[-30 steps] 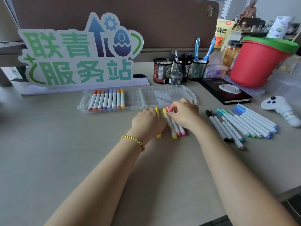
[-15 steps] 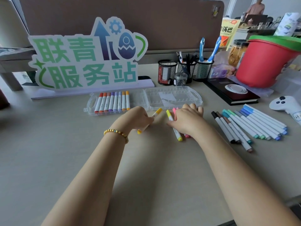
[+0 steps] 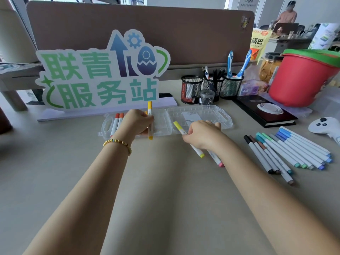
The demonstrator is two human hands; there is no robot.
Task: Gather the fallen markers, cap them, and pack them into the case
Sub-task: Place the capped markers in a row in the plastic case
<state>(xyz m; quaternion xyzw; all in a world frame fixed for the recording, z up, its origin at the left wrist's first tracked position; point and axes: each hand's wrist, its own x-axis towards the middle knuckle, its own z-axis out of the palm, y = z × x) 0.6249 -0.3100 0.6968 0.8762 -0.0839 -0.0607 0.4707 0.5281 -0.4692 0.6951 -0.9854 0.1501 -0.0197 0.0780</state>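
Left hand [image 3: 137,122], gripping a yellow marker [image 3: 150,120], has carried it over the open case [image 3: 217,112] for packing; right hand [image 3: 201,134] pinches the next marker [image 3: 189,139].

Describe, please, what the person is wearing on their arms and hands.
Both forearms are bare, with no sleeves in view. The left wrist carries a beaded bracelet of small round yellow-gold beads, with a few bluish ones. The left hand and right hand show no gloves or rings.

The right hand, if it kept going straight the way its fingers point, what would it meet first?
Probably the clear plastic marker case: the right hand, holding a yellow-green capped marker, has its fingertips at the near rim of the case's empty half, though depth is unclear.
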